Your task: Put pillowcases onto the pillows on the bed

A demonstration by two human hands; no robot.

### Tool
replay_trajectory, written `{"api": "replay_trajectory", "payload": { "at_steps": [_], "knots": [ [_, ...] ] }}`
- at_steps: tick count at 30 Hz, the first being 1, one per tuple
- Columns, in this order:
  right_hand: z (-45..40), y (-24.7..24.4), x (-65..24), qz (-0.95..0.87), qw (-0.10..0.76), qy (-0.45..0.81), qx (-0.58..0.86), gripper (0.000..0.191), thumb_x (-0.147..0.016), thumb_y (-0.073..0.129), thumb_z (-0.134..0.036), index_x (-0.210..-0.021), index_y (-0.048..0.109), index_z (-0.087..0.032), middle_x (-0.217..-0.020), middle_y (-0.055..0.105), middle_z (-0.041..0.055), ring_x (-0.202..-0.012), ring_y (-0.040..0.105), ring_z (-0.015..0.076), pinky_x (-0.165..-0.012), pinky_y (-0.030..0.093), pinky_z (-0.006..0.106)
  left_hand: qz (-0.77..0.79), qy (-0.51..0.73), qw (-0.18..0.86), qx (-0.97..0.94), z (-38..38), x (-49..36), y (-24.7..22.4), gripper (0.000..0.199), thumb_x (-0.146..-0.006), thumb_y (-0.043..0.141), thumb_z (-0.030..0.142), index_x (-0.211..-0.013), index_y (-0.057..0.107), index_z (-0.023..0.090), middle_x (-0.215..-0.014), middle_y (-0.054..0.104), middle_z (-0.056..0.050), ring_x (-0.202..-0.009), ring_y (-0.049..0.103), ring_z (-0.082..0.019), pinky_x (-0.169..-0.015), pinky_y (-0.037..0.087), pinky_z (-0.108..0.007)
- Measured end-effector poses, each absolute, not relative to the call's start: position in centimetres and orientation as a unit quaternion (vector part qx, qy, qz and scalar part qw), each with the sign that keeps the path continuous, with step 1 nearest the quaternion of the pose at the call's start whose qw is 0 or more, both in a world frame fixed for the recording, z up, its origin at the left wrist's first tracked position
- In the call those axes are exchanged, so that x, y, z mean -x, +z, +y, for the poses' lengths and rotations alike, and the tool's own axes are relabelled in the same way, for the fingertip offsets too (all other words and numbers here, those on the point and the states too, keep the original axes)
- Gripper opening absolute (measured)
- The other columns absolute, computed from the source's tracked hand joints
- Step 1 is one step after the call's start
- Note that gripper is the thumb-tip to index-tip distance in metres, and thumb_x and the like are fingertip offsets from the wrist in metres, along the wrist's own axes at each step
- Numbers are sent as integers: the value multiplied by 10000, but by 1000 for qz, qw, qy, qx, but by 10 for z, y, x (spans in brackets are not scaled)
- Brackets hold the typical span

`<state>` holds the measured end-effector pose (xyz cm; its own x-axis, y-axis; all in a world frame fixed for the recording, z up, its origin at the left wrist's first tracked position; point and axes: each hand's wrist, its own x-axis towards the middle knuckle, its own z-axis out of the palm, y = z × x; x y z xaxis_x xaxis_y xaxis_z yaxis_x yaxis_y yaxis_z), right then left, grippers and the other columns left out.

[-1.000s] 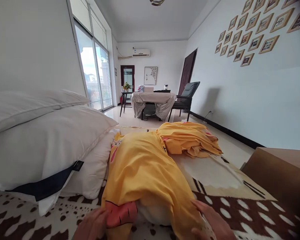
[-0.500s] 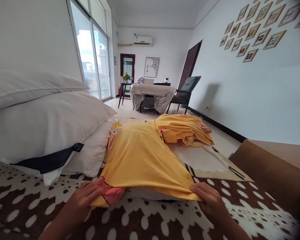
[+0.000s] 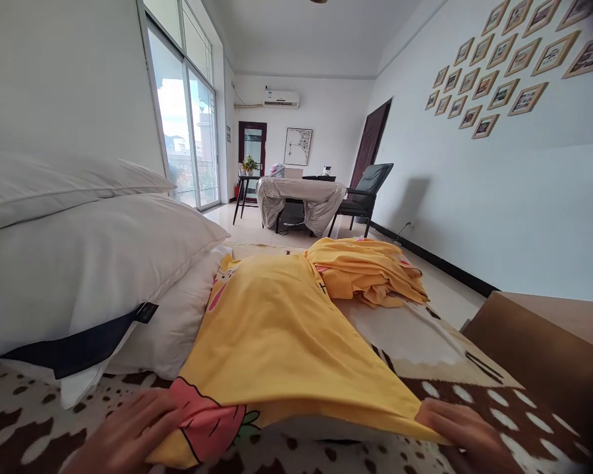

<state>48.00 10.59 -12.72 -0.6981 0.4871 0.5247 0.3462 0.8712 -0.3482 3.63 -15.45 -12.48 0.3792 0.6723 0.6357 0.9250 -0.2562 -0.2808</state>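
Note:
A yellow pillowcase (image 3: pixel 281 329) with a pink carrot print at its near left corner lies in front of me, puffed up over a white pillow (image 3: pixel 321 428) that shows under its near edge. My left hand (image 3: pixel 133 421) grips the corner with the carrot. On the other side my right hand (image 3: pixel 459 428) pinches the near right corner. The near edge is pulled taut between both hands. How far the pillow sits inside the case is hidden.
White pillows (image 3: pixel 103 263) are stacked on the left. Crumpled yellow fabric (image 3: pixel 370 270) lies beyond on the right. A cardboard box (image 3: pixel 543 342) stands at the right edge. Everything rests on a brown-and-white patterned blanket (image 3: pixel 499 401). A covered table (image 3: pixel 301 191) and black chair (image 3: pixel 368 194) stand farther back.
Both hands have moved nearer to me and farther apart, drawing the pillowcase's near edge wider and closer. More of the carrot print shows. The view has tilted up slightly.

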Motion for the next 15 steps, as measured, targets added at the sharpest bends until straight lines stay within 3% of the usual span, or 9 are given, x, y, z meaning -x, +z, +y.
{"api": "replay_trajectory", "payload": {
  "at_steps": [3,7,11,15],
  "knots": [
    [122,-78,-459,-900,327,136,255,290,-862,464,-377,-698,666,-249,-651,657,46,-556,611,163,-507,474,240,-547,-229,366,718,-127,-34,-81,387,-771,413,100,-1089,593,224,-893,683,-44,-834,611,-208,-834,437,-332],
    [173,-55,-426,-830,392,148,369,354,-816,485,-476,-800,709,-202,-808,712,52,-728,655,202,-600,491,244,-616,-293,326,655,-59,-31,-29,225,-789,406,133,-876,599,208,-805,662,-12,-739,588,-163,-718,411,-269],
    [246,-63,-380,-824,343,139,429,411,-793,468,-474,-846,716,-150,-742,698,52,-703,636,219,-591,460,258,-730,-346,200,554,26,-3,-8,205,-800,388,230,-697,564,202,-691,635,-12,-637,550,-154,-606,361,-246],
    [311,-74,-321,-841,253,123,462,316,-796,453,-310,-808,726,-152,-746,712,46,-699,643,200,-605,447,237,-820,-313,92,471,98,33,-14,235,-800,398,278,-626,539,208,-618,613,-29,-598,539,-179,-547,299,-250]
  ]
}}
